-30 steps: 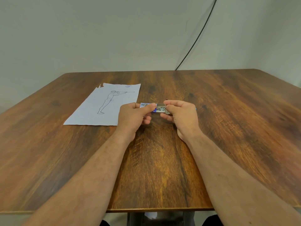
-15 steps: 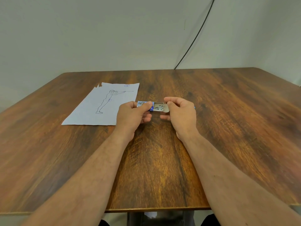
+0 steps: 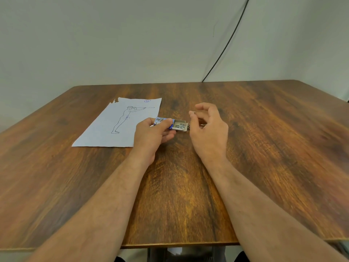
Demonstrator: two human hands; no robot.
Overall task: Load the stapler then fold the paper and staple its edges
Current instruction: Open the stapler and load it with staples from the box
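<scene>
Fingers and thumb of the left hand [image 3: 151, 136] pinch the blue sleeve of a small staple box [image 3: 164, 123], thumb on top, holding it just above the wooden table [image 3: 273, 148]. Its white inner tray [image 3: 180, 125] is slid out toward 3 o'clock, with loose strips of staples [image 3: 180, 126] lying in it. The right hand [image 3: 208, 129] hovers just past the tray's open end, fingers loosely curled; thumb and forefinger tips meet on something small and dark, too small to identify. Behind that hand, at 3 o'clock from the tray, a sliver of metal shows, mostly hidden; whether it is the stapler cannot be told. The paper [image 3: 105, 127], bearing a line drawing of a standing figure, lies flat at 9 o'clock from the left hand, its near right corner hidden under that hand.
</scene>
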